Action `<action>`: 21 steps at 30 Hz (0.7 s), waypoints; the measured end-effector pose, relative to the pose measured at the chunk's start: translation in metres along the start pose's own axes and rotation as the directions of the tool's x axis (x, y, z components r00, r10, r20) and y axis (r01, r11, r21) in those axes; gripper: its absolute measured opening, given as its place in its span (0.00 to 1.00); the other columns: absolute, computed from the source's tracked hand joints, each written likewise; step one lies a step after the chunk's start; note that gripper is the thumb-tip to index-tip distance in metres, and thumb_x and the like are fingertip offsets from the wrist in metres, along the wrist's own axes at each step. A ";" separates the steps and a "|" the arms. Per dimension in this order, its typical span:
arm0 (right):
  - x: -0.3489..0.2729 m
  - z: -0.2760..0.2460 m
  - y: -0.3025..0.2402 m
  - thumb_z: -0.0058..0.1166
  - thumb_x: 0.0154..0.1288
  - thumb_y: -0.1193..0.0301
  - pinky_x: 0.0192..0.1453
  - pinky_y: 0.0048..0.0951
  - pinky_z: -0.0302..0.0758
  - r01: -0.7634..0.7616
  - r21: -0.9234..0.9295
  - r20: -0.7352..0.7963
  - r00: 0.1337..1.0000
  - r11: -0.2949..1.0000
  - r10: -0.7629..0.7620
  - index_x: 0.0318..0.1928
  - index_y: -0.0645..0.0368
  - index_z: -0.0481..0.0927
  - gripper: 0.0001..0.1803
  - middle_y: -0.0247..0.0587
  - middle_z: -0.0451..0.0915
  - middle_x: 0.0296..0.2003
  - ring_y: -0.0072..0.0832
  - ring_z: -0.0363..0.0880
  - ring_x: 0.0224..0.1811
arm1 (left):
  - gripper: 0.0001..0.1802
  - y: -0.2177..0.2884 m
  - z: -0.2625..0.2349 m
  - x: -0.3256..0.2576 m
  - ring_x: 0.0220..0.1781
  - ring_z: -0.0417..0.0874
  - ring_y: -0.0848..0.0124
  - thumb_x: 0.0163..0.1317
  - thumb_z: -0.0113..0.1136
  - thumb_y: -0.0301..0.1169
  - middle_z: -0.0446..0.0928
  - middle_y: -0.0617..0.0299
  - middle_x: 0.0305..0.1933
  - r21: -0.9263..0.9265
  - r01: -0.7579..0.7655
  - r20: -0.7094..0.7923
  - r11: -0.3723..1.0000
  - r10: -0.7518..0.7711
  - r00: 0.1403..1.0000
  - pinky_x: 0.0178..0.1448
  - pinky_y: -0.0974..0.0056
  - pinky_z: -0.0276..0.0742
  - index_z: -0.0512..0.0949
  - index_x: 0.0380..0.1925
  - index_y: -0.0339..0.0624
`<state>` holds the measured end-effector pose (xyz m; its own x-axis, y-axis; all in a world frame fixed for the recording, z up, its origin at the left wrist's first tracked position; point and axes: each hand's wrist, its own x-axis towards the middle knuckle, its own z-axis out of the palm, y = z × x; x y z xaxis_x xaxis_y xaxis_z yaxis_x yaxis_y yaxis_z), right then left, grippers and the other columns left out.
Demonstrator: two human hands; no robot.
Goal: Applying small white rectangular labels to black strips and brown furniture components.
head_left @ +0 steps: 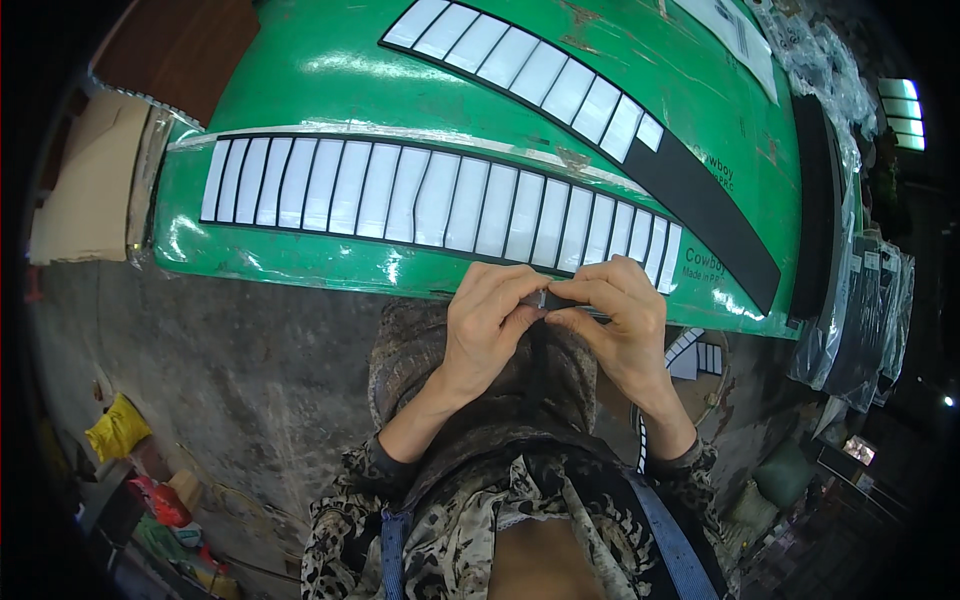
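Observation:
My left hand (490, 325) and my right hand (622, 318) meet over my lap, just off the near edge of the green table. Thumbs and forefingers of both are pinched on a narrow dark strip (575, 304), mostly hidden by the fingers. Right beyond them lies a long black strip (408, 192) covered with white rectangular pieces. Behind it a second black strip (715, 215) slants down to the right; white pieces cover its far part, and its near part is bare black. Beside my right forearm hangs a thin black-and-white strip (641, 445); whether it joins the held one is hidden.
The green table (330, 95) has a cardboard box (95, 180) at its left end. Plastic-wrapped dark sheets (865, 310) stand along the right. White-and-black pieces (700, 360) lie low beside my right arm. A yellow bag (118, 428) is on the floor at left.

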<state>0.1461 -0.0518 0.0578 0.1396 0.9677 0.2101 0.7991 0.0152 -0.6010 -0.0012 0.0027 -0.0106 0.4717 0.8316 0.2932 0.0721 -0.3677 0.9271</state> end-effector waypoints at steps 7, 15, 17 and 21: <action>0.000 -0.001 0.001 0.70 0.36 0.71 0.33 0.30 0.67 0.014 -0.032 0.013 1.000 0.999 -0.014 0.34 0.54 0.85 0.18 0.29 0.78 0.29 0.29 0.70 0.31 | 0.18 0.001 -0.001 0.000 0.39 0.77 0.61 0.43 0.65 0.17 0.79 0.58 0.38 -0.004 0.009 0.000 1.000 -0.009 1.000 0.42 0.62 0.74 0.80 0.38 0.38; -0.001 -0.006 -0.004 0.71 0.36 0.69 0.42 0.32 0.71 -0.108 0.085 -0.030 0.993 0.991 0.111 0.44 0.56 0.82 0.27 0.36 0.78 0.37 0.34 0.73 0.39 | 0.18 0.001 -0.001 0.001 0.39 0.77 0.60 0.42 0.67 0.18 0.79 0.57 0.37 -0.004 0.042 0.024 0.999 -0.042 0.999 0.43 0.61 0.73 0.81 0.38 0.38; -0.009 -0.008 0.006 0.71 0.37 0.69 0.44 0.33 0.72 -0.066 0.077 0.000 0.998 0.995 0.067 0.48 0.57 0.80 0.30 0.39 0.78 0.41 0.36 0.74 0.42 | 0.18 0.002 -0.001 0.001 0.39 0.77 0.61 0.42 0.67 0.19 0.79 0.58 0.37 0.002 0.034 0.016 0.999 -0.034 0.999 0.43 0.61 0.73 0.81 0.38 0.39; -0.020 -0.005 0.012 0.70 0.40 0.70 0.41 0.32 0.72 -0.020 0.028 0.013 1.000 0.999 0.020 0.45 0.57 0.82 0.25 0.36 0.79 0.39 0.33 0.74 0.40 | 0.17 0.002 -0.002 0.001 0.39 0.76 0.61 0.43 0.68 0.20 0.79 0.59 0.37 0.024 0.027 0.018 0.999 -0.028 0.999 0.43 0.61 0.72 0.81 0.38 0.39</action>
<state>0.1558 -0.0720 0.0503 0.1475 0.9710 0.1881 0.7796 0.0029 -0.6263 -0.0021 0.0035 -0.0081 0.4853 0.8338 0.2631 0.1058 -0.3547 0.9290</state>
